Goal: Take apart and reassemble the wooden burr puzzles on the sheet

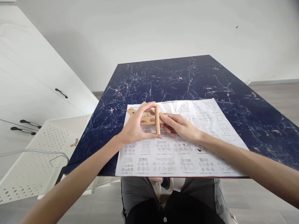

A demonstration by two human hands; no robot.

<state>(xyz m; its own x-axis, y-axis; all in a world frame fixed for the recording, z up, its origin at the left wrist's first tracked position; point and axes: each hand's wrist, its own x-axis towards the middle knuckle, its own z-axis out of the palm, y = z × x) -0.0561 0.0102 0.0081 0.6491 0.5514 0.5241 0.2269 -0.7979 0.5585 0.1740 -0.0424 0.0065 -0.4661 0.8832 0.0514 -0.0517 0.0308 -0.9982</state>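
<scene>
Dark trousers (pixel 163 202) nearest to the camera, at the bottom edge, below the desk (pixel 187 77) of dark blue marble pattern. On the desk near its front edge, a large printed sheet (pixel 210 155) with many small diagrams, lying flat. Above the sheet, both hands together: left hand (pixel 135 126) closed around an upright wooden stick (pixel 157 119), thumb below and fingers above. Right hand (pixel 179 126) gripping a horizontal wooden piece (pixel 149 122) from the right, crossing the stick and touching it. Black mark on the horizontal piece, not readable. Behind the left hand, more wooden pieces (pixel 131 110) on the sheet corner, partly hidden. At left beside the desk, a white perforated basket (pixel 35 161) with one small wooden piece (pixel 74 142) inside. Farther left, white cabinet (pixel 28 93) with black handles.
</scene>
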